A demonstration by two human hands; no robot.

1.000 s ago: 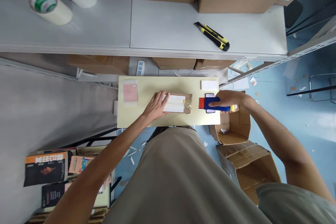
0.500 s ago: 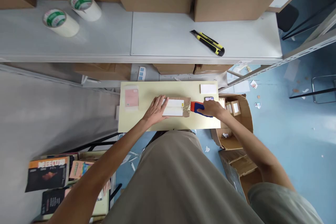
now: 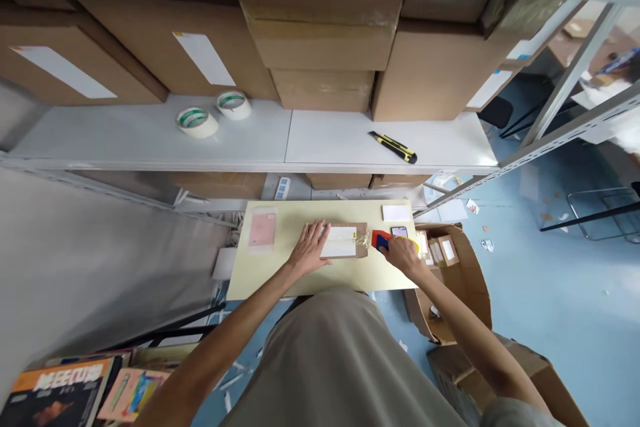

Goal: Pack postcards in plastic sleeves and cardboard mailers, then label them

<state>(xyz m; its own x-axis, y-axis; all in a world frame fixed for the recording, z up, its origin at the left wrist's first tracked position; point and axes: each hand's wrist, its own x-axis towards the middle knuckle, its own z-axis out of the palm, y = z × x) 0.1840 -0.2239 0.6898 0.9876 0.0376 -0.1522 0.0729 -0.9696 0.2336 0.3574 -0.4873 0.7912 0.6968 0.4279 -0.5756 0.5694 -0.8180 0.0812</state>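
My left hand (image 3: 311, 248) lies flat on the left end of a small brown parcel with a white label (image 3: 345, 241), pressing it onto a pale yellow table (image 3: 280, 267). My right hand (image 3: 401, 253) grips a red and blue tape dispenser (image 3: 381, 239) whose red end touches the parcel's right edge. A phone (image 3: 399, 231) lies just behind my right hand. A pink packet (image 3: 263, 229) rests at the table's left end and a white card (image 3: 396, 212) at its far right corner.
A grey shelf (image 3: 325, 140) behind the table carries two tape rolls (image 3: 197, 121), a yellow utility knife (image 3: 394, 146) and stacked cardboard boxes (image 3: 320, 33). Open cartons (image 3: 457, 280) stand on the blue floor at right. Books (image 3: 55, 397) lie at lower left.
My right hand brought the tape dispenser leftward from over the phone to the parcel's right edge. My left hand stayed on the parcel. The camera tilted up, showing more shelf.
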